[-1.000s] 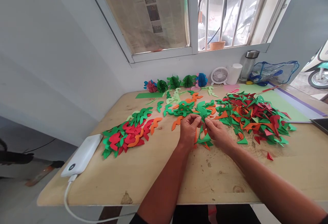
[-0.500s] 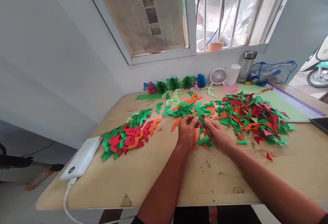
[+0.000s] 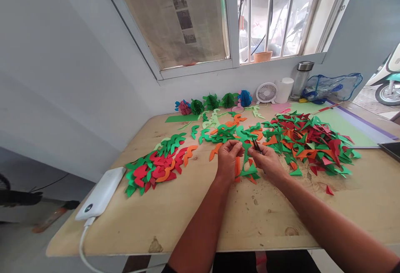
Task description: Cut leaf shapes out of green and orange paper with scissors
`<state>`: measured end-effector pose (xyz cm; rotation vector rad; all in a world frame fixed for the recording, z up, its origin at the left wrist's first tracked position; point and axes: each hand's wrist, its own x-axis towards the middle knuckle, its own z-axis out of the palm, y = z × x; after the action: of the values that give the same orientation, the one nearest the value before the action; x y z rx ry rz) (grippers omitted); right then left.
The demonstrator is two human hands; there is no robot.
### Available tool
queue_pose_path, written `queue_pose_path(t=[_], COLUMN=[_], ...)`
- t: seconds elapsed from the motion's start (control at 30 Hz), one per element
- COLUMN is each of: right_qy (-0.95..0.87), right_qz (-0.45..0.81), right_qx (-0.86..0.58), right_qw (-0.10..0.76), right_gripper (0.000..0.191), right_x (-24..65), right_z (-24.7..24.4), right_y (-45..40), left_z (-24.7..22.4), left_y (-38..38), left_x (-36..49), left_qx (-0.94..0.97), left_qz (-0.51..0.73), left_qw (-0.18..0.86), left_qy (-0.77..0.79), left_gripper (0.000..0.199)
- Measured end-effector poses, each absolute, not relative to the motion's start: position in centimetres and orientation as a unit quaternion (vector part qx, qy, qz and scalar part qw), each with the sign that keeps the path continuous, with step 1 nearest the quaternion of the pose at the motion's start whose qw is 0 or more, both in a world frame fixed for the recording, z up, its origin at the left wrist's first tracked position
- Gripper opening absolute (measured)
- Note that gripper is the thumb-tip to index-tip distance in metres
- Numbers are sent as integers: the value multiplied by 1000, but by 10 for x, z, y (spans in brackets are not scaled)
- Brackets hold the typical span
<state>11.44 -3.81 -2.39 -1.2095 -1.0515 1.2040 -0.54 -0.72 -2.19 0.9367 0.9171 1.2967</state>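
Near the middle of the table, my left hand point(image 3: 228, 158) pinches a green paper piece point(image 3: 246, 150) between thumb and fingers. Close on its right, my right hand point(image 3: 267, 160) is closed around a small dark pointed tool point(image 3: 256, 145), whose tips stick up past the fingers. Green and orange cut pieces point(image 3: 248, 172) lie below and behind the hands. To the left is a loose group of red, green and orange wavy cutouts point(image 3: 159, 166). A large heap of green, red and orange scraps point(image 3: 312, 141) lies to the right.
Along the wall stand folded paper balls point(image 3: 211, 101), a small white fan point(image 3: 266, 93), a white cylinder point(image 3: 284, 90), a bottle point(image 3: 302, 81) and a clear bag point(image 3: 333, 87). A white power bank point(image 3: 100, 193) with a cable lies at the left edge; a dark object point(image 3: 390, 150) lies far right.
The dark tool in my right hand now shows, pointing up. My right hand has turned slightly and sits a little apart from my left hand, which has barely moved.
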Motion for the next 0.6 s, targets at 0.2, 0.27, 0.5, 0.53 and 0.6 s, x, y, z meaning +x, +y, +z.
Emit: queue_pose_path(t=[0.2,0.27,0.5,0.53,0.6], right_qy=[-467,-463,-402,-397,-396], right_qz=[491,495,482,478,485], right_qx=[-519,-519,-524,-523,-516], right_qw=[521,521,575,583,584], right_gripper=[39,39,40,38,36], right_x=[114,114,119,120,122], right_z=[-22,-22,-30,-31,-34], right_y=[-38,-38,-33,-32,-30], left_z=[-21,-22,-26,-27,-29], left_y=[-5,-4,3,5,11], left_x=[-5,-7,-16,-18,-22], left_qx=[418,421,440,438,433], left_qz=[570,573,561,556,537], left_qw=[569,557,510,509,508], left_qy=[420,430,481,490,515], left_gripper=[26,26,23,23,23])
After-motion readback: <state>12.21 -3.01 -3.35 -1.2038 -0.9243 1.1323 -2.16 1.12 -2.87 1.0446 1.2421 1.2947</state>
